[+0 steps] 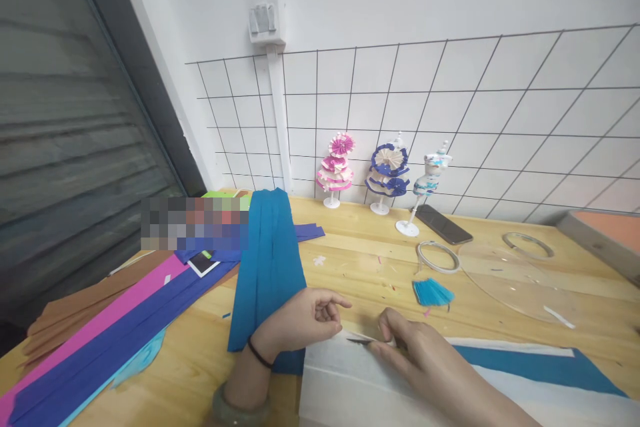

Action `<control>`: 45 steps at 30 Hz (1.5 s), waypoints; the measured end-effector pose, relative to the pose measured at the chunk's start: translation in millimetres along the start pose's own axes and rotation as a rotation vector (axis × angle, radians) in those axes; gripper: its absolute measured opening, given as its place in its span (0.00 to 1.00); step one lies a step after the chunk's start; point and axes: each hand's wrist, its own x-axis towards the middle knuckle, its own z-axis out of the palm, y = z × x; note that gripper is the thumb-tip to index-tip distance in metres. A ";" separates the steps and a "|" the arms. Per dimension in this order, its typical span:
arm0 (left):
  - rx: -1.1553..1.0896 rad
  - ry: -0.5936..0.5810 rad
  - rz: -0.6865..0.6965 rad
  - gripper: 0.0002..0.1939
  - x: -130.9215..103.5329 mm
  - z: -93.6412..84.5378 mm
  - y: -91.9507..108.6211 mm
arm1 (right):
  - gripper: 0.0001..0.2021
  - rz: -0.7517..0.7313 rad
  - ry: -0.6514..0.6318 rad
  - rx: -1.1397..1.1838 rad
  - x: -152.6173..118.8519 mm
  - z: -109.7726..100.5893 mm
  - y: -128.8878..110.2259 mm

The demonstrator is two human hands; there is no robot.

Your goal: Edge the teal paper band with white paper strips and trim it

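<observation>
My right hand (410, 350) is closed on scissors (361, 341), whose blades point left over the upper edge of a white paper sheet (340, 383). Just left of the blades, my left hand (320, 313) hovers by the sheet's upper left corner, fingers curled with the index stretched out; whether it pinches the paper edge is unclear. A teal crepe strip (270, 260) runs behind my left wrist. More teal paper (540, 367) lies between white layers at the right. A pleated teal piece (433, 292) rests beyond my right hand.
Three small dress-form stands, pink (336, 170), navy (389, 177) and white-blue (429, 180), stand near the wall grid. A phone (445, 224), two rings (439, 257) and a clear disc (515, 280) are at the right. Blue (115, 333), pink and brown paper lies left.
</observation>
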 end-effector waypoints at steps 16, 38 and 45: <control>-0.040 0.017 0.010 0.18 2.6 -0.4 -2.8 | 0.11 0.016 0.013 0.025 -0.6 0.5 0.5; -0.339 0.183 -0.116 0.22 5.6 13.8 7.8 | 0.09 0.052 0.180 0.160 3.1 -9.6 14.4; -0.575 0.292 -0.097 0.24 12.5 17.0 4.1 | 0.10 0.059 0.185 0.171 4.1 -11.3 9.9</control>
